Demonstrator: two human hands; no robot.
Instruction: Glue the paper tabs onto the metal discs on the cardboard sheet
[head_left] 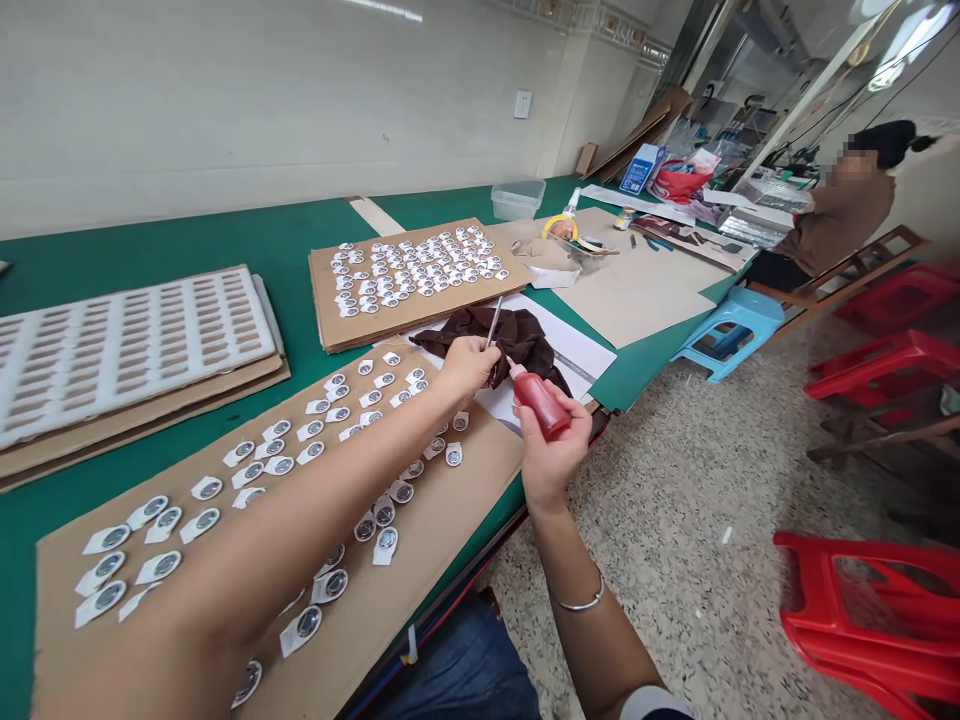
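Observation:
My left hand point(469, 368) is closed around a slim silver tool point(495, 322) that points up and away; its exact kind is unclear. My right hand point(555, 455) grips a red squeeze bottle point(541, 402), its narrow nozzle tilted toward the left fingertips. What lies between nozzle and fingers is too small to make out. Just behind both hands, a crumpled dark brown cloth point(529, 342) rests on white printed paper point(589, 355). Under my left arm lies a cardboard sheet point(450, 520) bearing rows of small round shiny pieces on white paper tabs point(206, 487), partly hidden by the arm.
More tabbed pieces cover a second cardboard stack point(322, 290) behind. A white slotted tray point(135, 340) sits at left on the green table point(300, 225). A clear tub point(517, 198), yellow tape point(559, 226) and a blue stool point(727, 330) are beyond. Another person point(840, 215) sits far right.

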